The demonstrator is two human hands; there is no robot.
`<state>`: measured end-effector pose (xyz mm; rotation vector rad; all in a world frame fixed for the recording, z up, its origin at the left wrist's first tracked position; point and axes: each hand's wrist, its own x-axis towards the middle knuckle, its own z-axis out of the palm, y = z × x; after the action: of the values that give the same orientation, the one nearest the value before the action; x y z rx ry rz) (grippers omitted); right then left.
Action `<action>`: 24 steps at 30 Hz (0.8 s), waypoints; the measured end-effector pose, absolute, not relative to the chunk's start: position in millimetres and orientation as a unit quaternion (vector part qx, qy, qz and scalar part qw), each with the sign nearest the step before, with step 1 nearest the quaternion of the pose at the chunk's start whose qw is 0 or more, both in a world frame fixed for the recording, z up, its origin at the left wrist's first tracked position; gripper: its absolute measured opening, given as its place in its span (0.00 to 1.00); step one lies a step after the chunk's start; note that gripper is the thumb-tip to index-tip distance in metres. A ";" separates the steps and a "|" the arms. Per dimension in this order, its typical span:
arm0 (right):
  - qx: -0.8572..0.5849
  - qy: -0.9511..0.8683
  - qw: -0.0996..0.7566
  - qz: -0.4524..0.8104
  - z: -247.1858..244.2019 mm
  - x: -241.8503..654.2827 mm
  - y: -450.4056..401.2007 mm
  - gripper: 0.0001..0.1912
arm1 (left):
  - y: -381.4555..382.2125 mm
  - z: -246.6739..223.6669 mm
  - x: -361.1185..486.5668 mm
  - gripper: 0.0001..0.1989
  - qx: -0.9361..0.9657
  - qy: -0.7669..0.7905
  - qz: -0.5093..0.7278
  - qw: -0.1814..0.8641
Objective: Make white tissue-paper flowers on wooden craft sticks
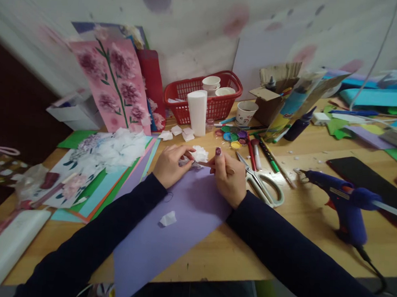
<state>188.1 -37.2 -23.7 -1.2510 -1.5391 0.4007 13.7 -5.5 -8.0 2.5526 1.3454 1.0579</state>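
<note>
My left hand (173, 162) curls over the far end of a purple paper sheet (177, 227). Its thumb and fingers pinch a small bit of white tissue paper (184, 160), partly hidden by the fingers. My right hand (229, 176) is closed around a thin wooden stick (204, 164), which points left toward the pinched tissue. Just beyond the hands sits a white ruffled tissue flower (200, 154). One loose white tissue square (168, 218) lies on the purple sheet near my left forearm.
Scissors (264, 187), markers (269, 156) and paint pots (234, 136) lie right of my hands, with a blue glue gun (342, 200) farther right. Behind stand a white roll (197, 113) and a red basket (217, 107). Coloured papers (116, 188) and a flower picture (118, 86) are left.
</note>
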 end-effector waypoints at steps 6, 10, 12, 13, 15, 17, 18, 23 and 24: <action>-0.514 -0.633 0.553 0.171 -19.1 188.7 -38.6 0.26 | -6.0 -6.3 15.2 0.12 0.830 0.440 0.342 0.033; -0.503 -0.602 0.588 0.195 -17.7 190.0 -40.2 0.26 | -6.6 -7.6 15.8 0.12 0.830 0.440 0.341 0.043; -0.499 -0.577 0.608 0.220 -17.3 190.6 -40.5 0.26 | -6.4 -4.4 14.0 0.12 0.831 0.437 0.342 0.050; -0.495 -0.563 0.618 0.237 -16.9 190.9 -40.6 0.26 | -6.5 -0.7 11.8 0.12 0.830 0.434 0.347 0.051; -0.484 -0.531 0.639 0.274 -15.2 191.1 -40.4 0.27 | -7.7 11.1 4.1 0.11 0.823 0.436 0.361 0.046; -0.470 -0.495 0.659 0.316 -12.5 190.9 -40.0 0.28 | -11.9 26.8 -8.0 0.08 0.810 0.451 0.374 0.042; -0.463 -0.477 0.667 0.337 -10.9 190.6 -39.9 0.28 | -15.6 34.5 -15.0 0.07 0.804 0.461 0.371 0.050; -0.436 -0.438 0.673 0.406 -5.1 188.2 -41.0 0.28 | -46.1 48.1 -43.3 0.08 0.815 0.496 0.206 0.218; -0.434 -0.440 0.671 0.409 -4.8 187.9 -41.5 0.28 | -52.4 44.3 -45.5 0.09 0.819 0.488 0.164 0.253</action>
<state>187.9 -41.5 -4.8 -0.9780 -0.9904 0.9225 -45.5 -52.4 44.3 2.2261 1.3279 0.4471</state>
